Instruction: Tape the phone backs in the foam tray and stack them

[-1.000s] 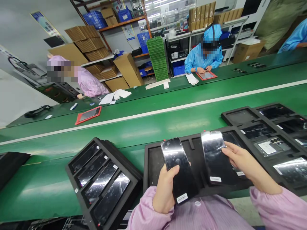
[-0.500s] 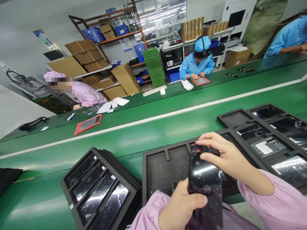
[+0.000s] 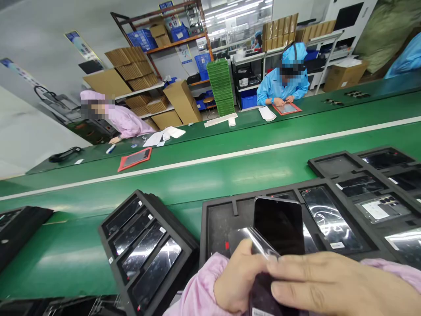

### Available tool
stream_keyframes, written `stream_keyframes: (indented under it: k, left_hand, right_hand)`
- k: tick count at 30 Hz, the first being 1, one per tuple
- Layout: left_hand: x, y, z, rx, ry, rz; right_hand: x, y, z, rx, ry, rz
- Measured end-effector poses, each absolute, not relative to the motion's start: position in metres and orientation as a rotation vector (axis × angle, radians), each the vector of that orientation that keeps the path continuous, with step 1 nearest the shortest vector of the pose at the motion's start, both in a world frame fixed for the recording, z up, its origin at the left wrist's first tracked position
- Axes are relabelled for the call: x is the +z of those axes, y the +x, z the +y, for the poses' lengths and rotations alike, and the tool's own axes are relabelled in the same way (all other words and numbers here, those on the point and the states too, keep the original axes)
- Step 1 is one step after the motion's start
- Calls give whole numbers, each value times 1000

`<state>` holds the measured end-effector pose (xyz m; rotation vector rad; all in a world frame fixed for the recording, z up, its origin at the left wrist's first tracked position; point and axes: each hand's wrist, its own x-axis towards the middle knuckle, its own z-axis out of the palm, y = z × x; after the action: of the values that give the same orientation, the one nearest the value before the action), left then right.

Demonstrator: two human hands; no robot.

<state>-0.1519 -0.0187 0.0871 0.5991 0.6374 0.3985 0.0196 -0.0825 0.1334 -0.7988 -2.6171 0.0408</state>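
Observation:
My left hand (image 3: pixel 238 276) grips a smartphone (image 3: pixel 279 224) by its left side, its dark screen facing up. A clear film (image 3: pixel 259 243) is peeled from the upper screen and folded back to the left. A red tab (image 3: pixel 226 245) shows near the film's left end. Across the lower part of the phone lies my right hand (image 3: pixel 332 281), fingers stretched out, fingertips touching the fold of the film. That hand hides much of the phone's lower half; a white label shows at its bottom end. Behind the phone sits a black foam tray (image 3: pixel 210 215) holding film-covered phones (image 3: pixel 329 215).
At left stands a stack of black trays with several phones (image 3: pixel 141 259). More trays (image 3: pixel 329 164) lie on the right. Beyond runs a green conveyor belt (image 3: pixel 197 175). Across it, one person in pink (image 3: pixel 130 118) and another in blue (image 3: pixel 283 87) work beside red mats (image 3: pixel 134 160).
The film has come off the phone's upper screen and folded leftward. My right hand moved from the top edge down over the lower phone. The view has shifted slightly.

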Motion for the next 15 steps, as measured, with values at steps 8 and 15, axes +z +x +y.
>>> stream_keyframes:
  k: [8, 15]
  left_hand:
    - [83, -140, -21, 485, 436, 626]
    - [76, -141, -22, 498, 332, 669]
  right_hand:
    - [98, 39, -60, -143, -1153, -2206]
    - [82, 24, -55, -217, -1304, -1939]
